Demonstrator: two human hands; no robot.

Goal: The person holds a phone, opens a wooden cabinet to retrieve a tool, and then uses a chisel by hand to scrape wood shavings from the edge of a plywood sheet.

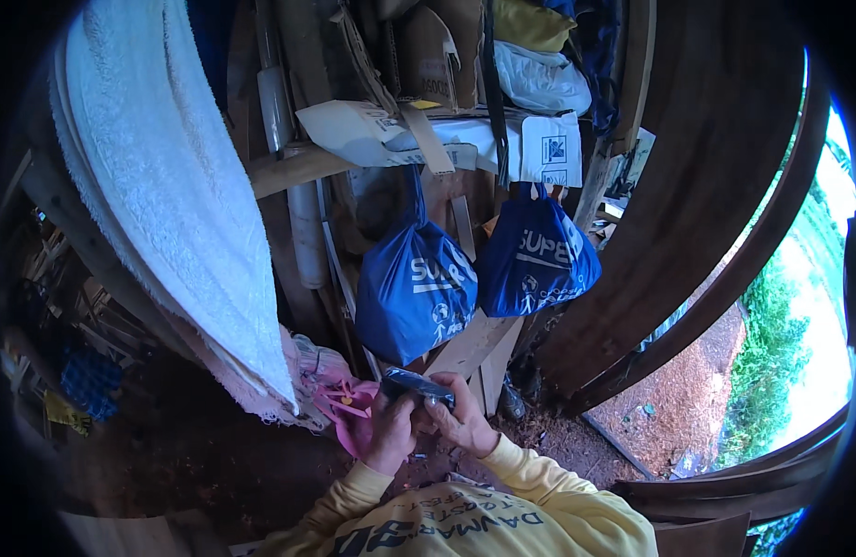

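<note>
Hands [462, 420] hold dark object [413, 382] between them

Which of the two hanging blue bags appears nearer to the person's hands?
The left blue bag: in the picture, its bottom ends closely above the left hand and right hand; the right blue bag ends higher.

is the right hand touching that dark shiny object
Touching. The head view shows the right hand gripping the dark shiny object at its right end.
</note>
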